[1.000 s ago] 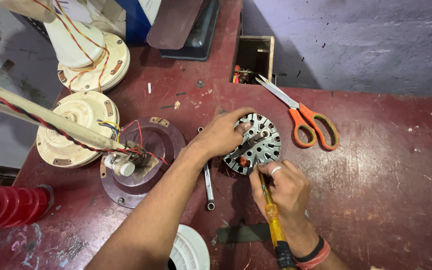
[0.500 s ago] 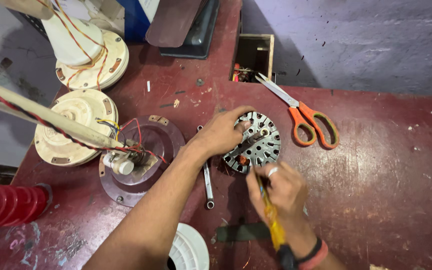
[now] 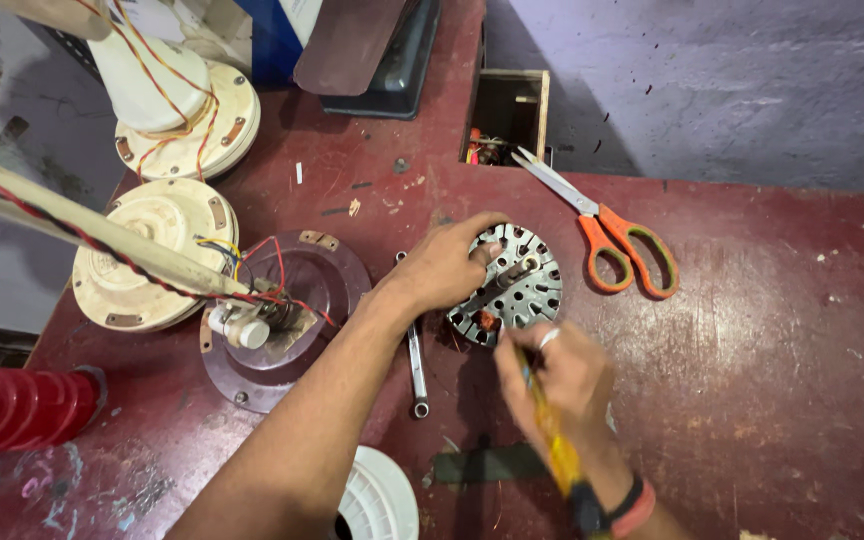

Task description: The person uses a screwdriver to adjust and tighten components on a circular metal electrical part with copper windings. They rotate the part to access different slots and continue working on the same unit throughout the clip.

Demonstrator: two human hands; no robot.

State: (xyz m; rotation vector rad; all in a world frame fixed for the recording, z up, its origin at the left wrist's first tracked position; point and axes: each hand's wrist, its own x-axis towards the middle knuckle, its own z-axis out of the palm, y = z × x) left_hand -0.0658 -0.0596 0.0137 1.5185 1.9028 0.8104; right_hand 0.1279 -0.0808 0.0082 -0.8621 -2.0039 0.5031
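Pressing down on a round slotted metal motor core (image 3: 514, 285), the left hand (image 3: 444, 268) lies flat-ish over its left edge, fingers curled onto the rim, thumb reaching toward the centre shaft. The core sits mid tabletop (image 3: 772, 380), dark red and scuffed. The right hand (image 3: 562, 375) is closed round a yellow-handled screwdriver (image 3: 550, 435), tip at the core's lower edge; exact contact point is blurred, can't tell. Just left of the core, partly under the left forearm, lies a slim spanner (image 3: 415, 370). Further left: a maroon round cover (image 3: 282, 320) w/ a small white part and red/blue wires on it, and a cream stick crossing over it. Beyond that, two cream fan motor housings (image 3: 147, 255), one behind the other. Orange-handled scissors (image 3: 607, 230) lie near the core's upper right, not touching. A small open wooden box (image 3: 507, 115) sits at the back edge. Red ribbed cylinder (image 3: 12, 405) at far left; white plastic spool (image 3: 377, 495) at bottom, near the left elbow.
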